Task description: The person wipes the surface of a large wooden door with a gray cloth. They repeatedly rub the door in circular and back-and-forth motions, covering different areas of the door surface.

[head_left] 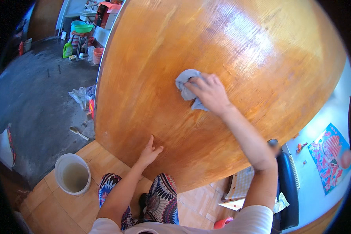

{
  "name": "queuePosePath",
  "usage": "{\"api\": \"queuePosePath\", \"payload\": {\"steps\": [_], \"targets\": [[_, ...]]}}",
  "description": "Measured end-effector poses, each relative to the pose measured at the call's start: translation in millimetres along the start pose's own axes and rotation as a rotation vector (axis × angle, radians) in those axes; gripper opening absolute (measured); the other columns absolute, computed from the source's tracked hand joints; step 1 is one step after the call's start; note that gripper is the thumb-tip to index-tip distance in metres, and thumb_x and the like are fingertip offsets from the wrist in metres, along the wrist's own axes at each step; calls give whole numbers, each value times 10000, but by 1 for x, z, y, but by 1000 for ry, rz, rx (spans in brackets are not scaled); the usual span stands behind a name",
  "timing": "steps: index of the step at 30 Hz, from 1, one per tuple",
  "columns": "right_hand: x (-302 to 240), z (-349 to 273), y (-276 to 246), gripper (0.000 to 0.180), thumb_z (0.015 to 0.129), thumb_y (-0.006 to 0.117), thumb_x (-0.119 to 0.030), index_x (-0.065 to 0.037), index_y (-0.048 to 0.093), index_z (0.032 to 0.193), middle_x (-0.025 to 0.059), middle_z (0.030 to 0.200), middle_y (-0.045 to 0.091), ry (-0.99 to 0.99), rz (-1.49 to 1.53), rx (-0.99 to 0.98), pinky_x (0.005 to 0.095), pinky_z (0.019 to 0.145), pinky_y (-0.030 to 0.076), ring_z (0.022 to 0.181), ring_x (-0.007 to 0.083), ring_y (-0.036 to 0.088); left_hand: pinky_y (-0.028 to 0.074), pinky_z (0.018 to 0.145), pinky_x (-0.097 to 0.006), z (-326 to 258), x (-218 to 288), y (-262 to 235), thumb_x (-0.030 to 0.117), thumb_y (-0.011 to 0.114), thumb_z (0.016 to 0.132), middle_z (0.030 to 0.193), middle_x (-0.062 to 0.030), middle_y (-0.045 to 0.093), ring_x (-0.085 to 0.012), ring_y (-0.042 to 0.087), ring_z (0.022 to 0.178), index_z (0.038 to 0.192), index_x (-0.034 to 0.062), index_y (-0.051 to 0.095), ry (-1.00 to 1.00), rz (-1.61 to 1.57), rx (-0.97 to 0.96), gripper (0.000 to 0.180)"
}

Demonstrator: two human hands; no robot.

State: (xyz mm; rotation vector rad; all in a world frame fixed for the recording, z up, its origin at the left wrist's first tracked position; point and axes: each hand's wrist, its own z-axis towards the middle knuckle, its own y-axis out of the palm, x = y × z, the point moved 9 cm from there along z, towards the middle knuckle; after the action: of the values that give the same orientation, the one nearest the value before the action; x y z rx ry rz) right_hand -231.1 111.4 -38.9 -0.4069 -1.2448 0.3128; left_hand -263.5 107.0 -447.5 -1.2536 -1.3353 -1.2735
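Head view: glossy wooden tabletop (238,46), tiled floor (66,210).

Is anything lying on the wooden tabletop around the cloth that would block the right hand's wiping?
Nothing visible does. The right hand presses the grey cloth flat on the wooden tabletop, whose glossy surface shows bare all around it. The left hand rests at the table's near edge, well apart from the cloth.

The right hand (210,93) is stretched far forward on a straight arm, palm down, fingers bent; the left hand (149,153) lies flat and near, fingers spread.
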Motion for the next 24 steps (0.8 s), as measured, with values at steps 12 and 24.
{"api": "queuePosePath", "payload": {"steps": [12,24], "targets": [[117,77,-47,314,843,700,-222,-163,694,1152,132,1213,625,401,-452,238,436,723,524,1025,325,599,423,1135,-417,-8,26,-10,456,690,948,1637,-281,300,-377,491,1411,1663,112,87,71,-16,34,997],[161,68,-121,305,862,634,-97,-115,696,1161,68,1225,648,256,-502,311,414,746,543,947,300,654,414,1147,-420,-6,18,-7,444,685,957,1637,-278,303,-378,479,1420,1665,129,55,123,-26,30,998]]}}
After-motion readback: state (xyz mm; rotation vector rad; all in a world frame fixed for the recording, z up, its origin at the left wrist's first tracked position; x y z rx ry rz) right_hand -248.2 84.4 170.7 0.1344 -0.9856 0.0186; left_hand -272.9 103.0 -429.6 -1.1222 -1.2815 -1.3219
